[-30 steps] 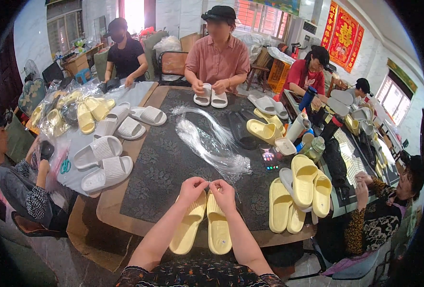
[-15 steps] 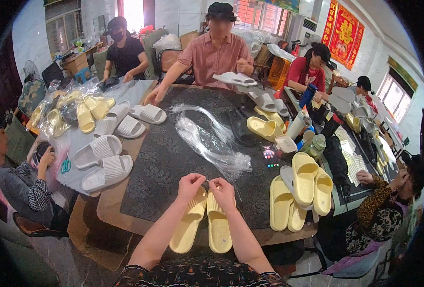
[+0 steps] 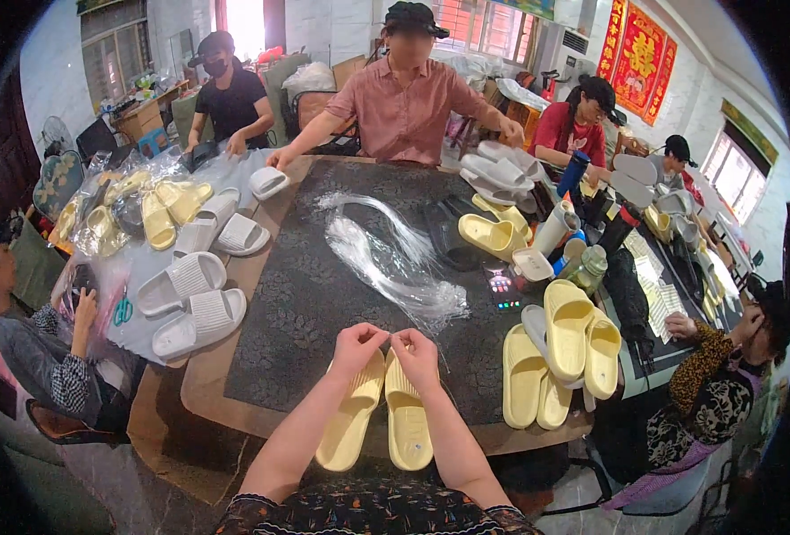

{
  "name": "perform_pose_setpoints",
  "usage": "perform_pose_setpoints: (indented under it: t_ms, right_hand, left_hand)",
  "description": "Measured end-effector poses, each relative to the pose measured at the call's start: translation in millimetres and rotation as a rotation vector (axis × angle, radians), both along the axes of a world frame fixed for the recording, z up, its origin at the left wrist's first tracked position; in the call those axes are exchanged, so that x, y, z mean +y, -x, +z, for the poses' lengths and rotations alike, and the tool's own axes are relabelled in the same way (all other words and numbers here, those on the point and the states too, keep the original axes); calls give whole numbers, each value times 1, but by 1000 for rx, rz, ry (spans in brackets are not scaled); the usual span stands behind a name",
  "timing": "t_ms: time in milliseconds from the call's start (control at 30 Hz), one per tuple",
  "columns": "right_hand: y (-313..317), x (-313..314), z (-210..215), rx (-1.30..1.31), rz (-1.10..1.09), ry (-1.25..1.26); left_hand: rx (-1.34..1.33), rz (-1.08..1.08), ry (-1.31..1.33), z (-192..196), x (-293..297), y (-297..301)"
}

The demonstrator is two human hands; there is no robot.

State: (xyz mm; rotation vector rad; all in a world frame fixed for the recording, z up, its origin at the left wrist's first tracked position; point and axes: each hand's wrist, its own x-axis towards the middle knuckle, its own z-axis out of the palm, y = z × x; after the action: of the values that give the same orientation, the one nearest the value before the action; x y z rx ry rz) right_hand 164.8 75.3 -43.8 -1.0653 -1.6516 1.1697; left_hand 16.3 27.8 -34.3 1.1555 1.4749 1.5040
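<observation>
Close together over the toe ends of two yellow slippers, the left slipper and the right slipper, my hands meet at the fingertips. My left hand is closed in a pinch, and so is my right hand. Whatever they pinch is too small to make out; a fine clear thread trails beside the right hand. The slippers lie side by side at the table's near edge, toes pointing away from me and partly covered by my hands. Just beyond is a bundle of thin clear plastic strands.
Grey slippers lie to the left, by bagged yellow slippers. At right, yellow slippers are stacked near a phone, a cup and bottles. Several co-workers sit around, one directly across.
The co-worker across has moved a grey slipper rightward onto a pile and drawn another back toward themselves at the left. My fingertips have come slightly closer together; the yellow slippers stay put.
</observation>
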Motion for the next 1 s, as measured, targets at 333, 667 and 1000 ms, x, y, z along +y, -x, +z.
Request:
perform_pose_setpoints:
  t_ms: [333,667,1000]
  right_hand:
    - [1,-5,14,81,10,53]
    - [0,-3,6,87,23,40]
    - [0,-4,8,-19,31,-69]
  left_hand:
    - [-3,90,-21,-9,3,4]
    - [-58,91,12,-6,2,4]
    - [-88,93,26,-6,1,6]
